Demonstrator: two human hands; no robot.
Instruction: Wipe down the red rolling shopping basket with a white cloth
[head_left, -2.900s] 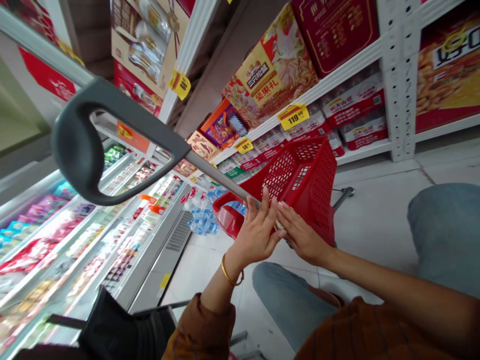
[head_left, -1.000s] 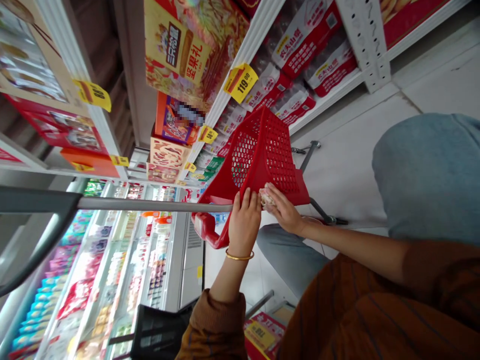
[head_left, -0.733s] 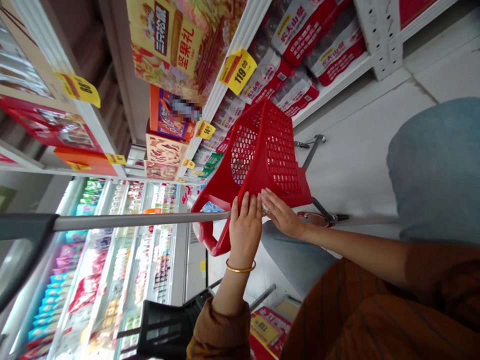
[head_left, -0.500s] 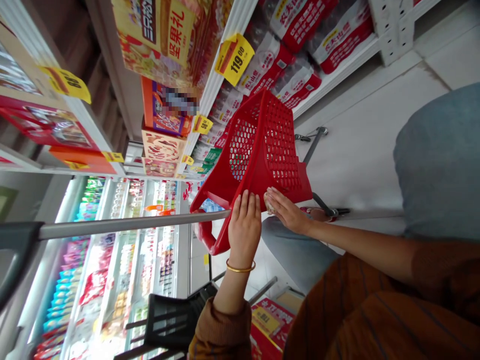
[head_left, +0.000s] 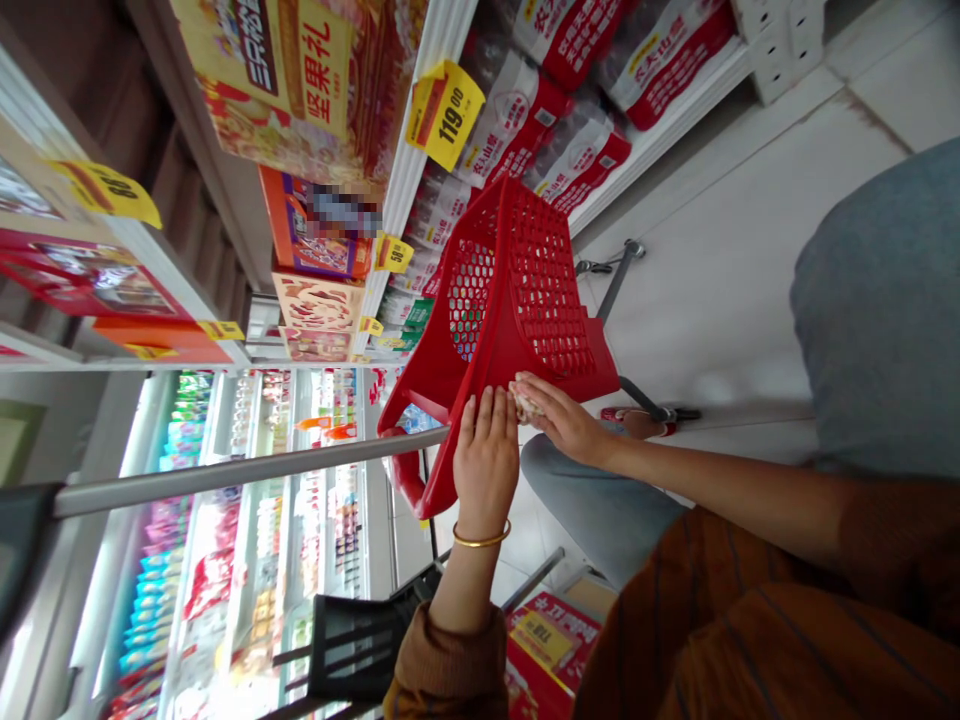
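Fingers (head_left: 544,408) on small packet (head_left: 526,404) (crinkled, pale)

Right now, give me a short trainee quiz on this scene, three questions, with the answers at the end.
1. True or false: the left hand wears a gold bangle.
2. Multiple choice: what colour is the plastic shopping basket beside the small pale item in the right hand? A blue, B red, C black.
3. Fill in the blank: the yellow price tag above the basket reads ____.

Key: 1 true; 2 B; 3 119.00.
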